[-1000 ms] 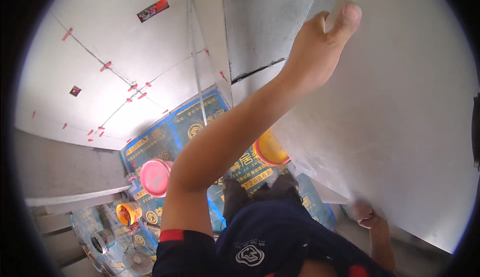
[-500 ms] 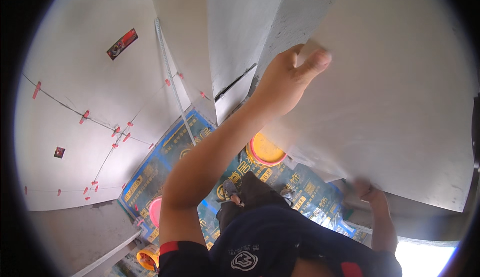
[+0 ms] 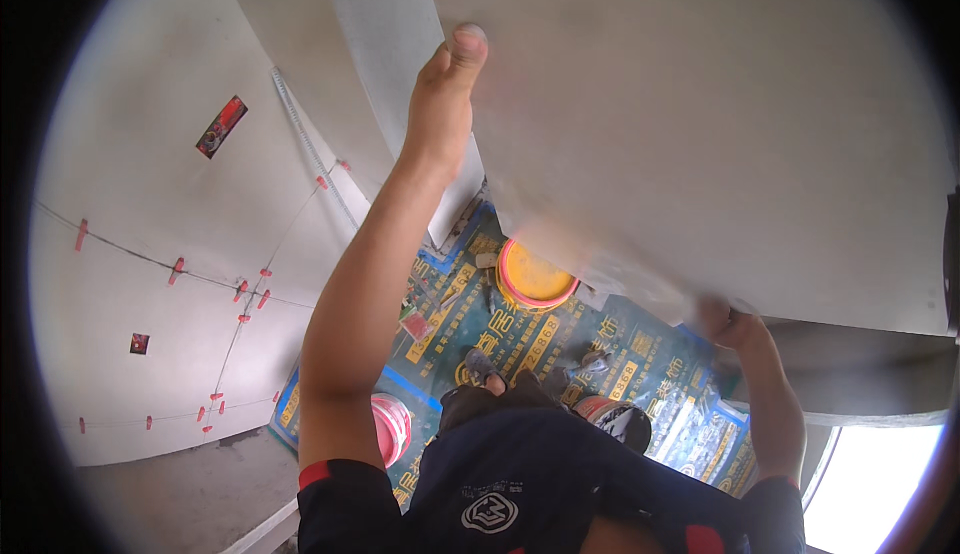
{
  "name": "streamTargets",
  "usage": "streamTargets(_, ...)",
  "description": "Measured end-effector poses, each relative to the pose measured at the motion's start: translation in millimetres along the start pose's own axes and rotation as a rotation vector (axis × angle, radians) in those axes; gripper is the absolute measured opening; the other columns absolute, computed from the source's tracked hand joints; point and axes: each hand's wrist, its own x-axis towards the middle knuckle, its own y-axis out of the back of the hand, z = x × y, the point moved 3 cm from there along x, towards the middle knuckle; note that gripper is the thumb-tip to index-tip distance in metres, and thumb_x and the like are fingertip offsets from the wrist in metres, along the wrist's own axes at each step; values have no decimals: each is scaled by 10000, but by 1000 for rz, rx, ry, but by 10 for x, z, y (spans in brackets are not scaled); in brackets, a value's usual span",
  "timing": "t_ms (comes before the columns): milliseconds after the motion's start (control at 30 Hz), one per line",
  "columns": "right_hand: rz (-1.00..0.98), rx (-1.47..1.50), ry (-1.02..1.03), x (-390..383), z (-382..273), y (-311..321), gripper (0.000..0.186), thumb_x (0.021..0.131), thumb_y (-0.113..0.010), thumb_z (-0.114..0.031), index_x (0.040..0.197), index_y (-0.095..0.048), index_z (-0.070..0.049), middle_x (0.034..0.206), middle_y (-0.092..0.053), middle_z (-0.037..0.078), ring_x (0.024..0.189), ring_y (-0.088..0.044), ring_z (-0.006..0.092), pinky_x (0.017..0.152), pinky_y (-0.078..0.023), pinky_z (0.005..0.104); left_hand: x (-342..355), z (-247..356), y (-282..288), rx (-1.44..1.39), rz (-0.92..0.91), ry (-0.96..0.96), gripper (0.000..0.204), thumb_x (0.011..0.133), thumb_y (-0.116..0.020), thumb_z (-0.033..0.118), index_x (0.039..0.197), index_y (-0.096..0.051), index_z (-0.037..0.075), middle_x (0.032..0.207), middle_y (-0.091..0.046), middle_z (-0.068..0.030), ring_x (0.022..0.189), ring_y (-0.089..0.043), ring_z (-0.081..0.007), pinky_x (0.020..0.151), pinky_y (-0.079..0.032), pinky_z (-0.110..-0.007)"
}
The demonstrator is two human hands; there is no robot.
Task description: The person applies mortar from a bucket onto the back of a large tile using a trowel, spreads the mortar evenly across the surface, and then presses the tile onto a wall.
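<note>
Big pale panel (image 3: 720, 154) fills the right of the view, up in front of the wearer and tilted. L hand (image 3: 445, 104) grasps its left edge, thumb on the near face, fingers going round behind. R hand (image 3: 738, 329) looks to be grasping the lower edge w/ bent fingers, tho it's a bit blurry. Imo that split works for smth this wide: low hand prob carries the weight, high hand steers. Keep the thumb flat & wrists straight b/c a thin edge likely bites. Watch the bottom edge tbh: yellow bucket (image 3: 540, 274) sits just beside it in view, and a dark-mouthed bucket (image 3: 620, 422) is by the feet, so short steps. Pink bucket (image 3: 392, 428) is by the L elbow. Further left, clipped wall panels (image 3: 150, 324), easy to knock w/ a corner.
</note>
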Motion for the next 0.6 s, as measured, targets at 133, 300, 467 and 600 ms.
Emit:
streamTargets(133, -6, -8, 0, -77, 332, 31, 304, 798, -558, -358, 665, -459, -104, 551, -392, 2, 424, -359, 77, 342, -267, 177, 60, -125, 27, -112, -25, 33, 685, 855, -487, 517, 1270, -399, -20, 1278, -444, -106, 1205, -370, -176, 1037, -215, -322)
streamTargets(300, -78, -44, 89, 165, 1157, -45, 258, 785, -570, -339, 717, -512, -97, 579, -464, 19, 470, -431, 110, 375, -326, 185, -380, -162, 748, -225, 68, 8, 543, 934, -366, 431, 1268, -384, 4, 1277, -451, -87, 1198, -383, -205, 1037, -223, -348)
streamTargets(467, -118, -34, 65, 163, 1464, 66, 226, 793, -570, -312, 714, -517, -106, 561, -472, 3, 450, -434, 123, 383, -367, 219, -1194, 547, 411, -157, 215, 263, 699, 894, -379, 534, 1333, -279, 1, 1337, -373, -79, 1222, -338, -194, 1040, -203, -358)
streamTargets(600, -201, -379, 122, 264, 1554, 478, 191, 764, -595, -282, 711, -540, -108, 590, -509, 17, 464, -460, 148, 424, -426, 257, -2117, 1539, -88, -551, 245, 167, 678, 875, -384, 570, 1331, -302, 75, 1275, -409, -53, 1156, -377, -179, 985, -277, -352)
